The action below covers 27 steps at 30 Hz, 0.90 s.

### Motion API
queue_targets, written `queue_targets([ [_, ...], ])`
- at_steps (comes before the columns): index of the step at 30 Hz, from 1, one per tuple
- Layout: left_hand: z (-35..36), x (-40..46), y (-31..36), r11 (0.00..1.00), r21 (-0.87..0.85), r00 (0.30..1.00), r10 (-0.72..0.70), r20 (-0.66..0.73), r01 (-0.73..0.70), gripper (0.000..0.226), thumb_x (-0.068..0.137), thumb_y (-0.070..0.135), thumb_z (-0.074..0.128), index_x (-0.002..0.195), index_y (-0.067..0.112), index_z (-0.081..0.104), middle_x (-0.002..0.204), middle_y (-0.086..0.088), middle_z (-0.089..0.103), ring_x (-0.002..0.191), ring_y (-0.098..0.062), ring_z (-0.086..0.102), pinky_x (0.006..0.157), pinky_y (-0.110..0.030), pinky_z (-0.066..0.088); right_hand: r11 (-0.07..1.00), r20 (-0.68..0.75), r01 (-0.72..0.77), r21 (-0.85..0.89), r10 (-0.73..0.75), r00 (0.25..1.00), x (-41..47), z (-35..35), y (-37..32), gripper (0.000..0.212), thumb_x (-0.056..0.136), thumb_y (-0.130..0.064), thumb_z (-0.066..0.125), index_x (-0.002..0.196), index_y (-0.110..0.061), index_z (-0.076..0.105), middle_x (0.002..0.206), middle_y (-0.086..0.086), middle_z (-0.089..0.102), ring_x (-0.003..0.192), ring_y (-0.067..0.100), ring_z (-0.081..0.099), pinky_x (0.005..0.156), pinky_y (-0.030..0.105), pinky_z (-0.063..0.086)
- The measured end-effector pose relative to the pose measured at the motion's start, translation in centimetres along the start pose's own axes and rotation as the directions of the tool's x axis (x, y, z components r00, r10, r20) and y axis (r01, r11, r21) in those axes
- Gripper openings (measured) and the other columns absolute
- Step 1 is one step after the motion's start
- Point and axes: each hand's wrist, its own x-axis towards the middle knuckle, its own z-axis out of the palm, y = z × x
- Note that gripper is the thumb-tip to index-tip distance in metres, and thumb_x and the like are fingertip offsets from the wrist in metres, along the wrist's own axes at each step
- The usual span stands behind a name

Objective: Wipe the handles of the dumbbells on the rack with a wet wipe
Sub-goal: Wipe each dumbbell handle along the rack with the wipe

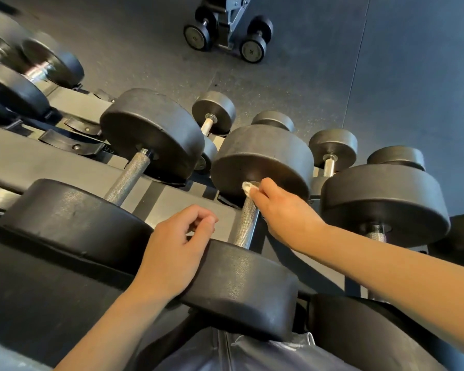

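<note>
Head view looks down on a black metal rack [51, 156] of black rubber-headed dumbbells. At the far end of the middle dumbbell's knurled steel handle [245, 223], right against the far head [263, 156], the right hand [284, 210] wraps a small white wet wipe [248, 186] around the bar, fingers curled over it. Resting on the near head [241, 277] of that dumbbell, the left hand [177, 245] holds nothing, fingers loosely curled. Beside it on the left lies another dumbbell's bare knurled handle [127, 178]; smaller dumbbells [213, 113] sit on the tier beyond.
</note>
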Motion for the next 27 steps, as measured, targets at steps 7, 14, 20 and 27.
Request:
queue_targets([
  [7,-0.1,0.4,0.0,0.999,0.026,0.998,0.039,0.041,-0.04,0.017,0.096,0.022,0.051,0.089,0.024,0.066,0.078,0.013,0.065,0.087,0.001,0.058,0.07,-0.003,0.038,0.884,-0.05,0.431,0.178,-0.43,0.902,-1.7,0.2,-0.9,0.038,0.073,-0.005,0.077,0.109,-0.009,0.067,0.097,0.008,0.057,0.078,0.023,0.062,0.069,0.032,0.053],
  [14,0.0,-0.6,0.1,0.994,0.106,0.992,0.051,-0.116,-0.039,0.016,0.095,0.029,0.05,0.091,0.025,0.066,0.087,0.017,0.064,0.093,0.004,0.056,0.072,0.001,0.036,0.949,-0.028,0.28,-0.147,-0.287,0.958,2.0,-0.5,1.6,0.034,0.092,-0.011,0.054,0.125,-0.008,0.052,0.117,0.009,0.048,0.094,0.022,0.054,0.079,0.03,0.052],
  [20,0.9,-2.2,1.4,0.993,0.098,0.991,0.078,-0.105,-0.068,0.016,0.097,0.043,0.041,0.096,0.042,0.057,0.091,0.026,0.061,0.097,0.009,0.054,0.077,0.0,0.036,0.858,-0.01,0.287,0.426,-0.312,0.95,-0.3,-0.6,1.5,0.029,0.087,-0.008,0.064,0.115,-0.013,0.067,0.105,-0.001,0.056,0.089,0.006,0.055,0.079,0.014,0.046],
  [27,0.9,-1.7,1.9,0.994,0.111,1.0,0.023,0.007,-0.024,0.028,0.091,0.041,0.033,0.099,0.036,0.06,0.091,0.025,0.061,0.099,0.009,0.053,0.077,0.0,0.037,0.795,0.085,0.373,0.478,-0.465,0.881,-0.9,-0.9,-0.1,0.024,0.087,-0.008,0.064,0.11,-0.012,0.069,0.103,0.002,0.058,0.091,0.012,0.055,0.082,0.018,0.041],
])
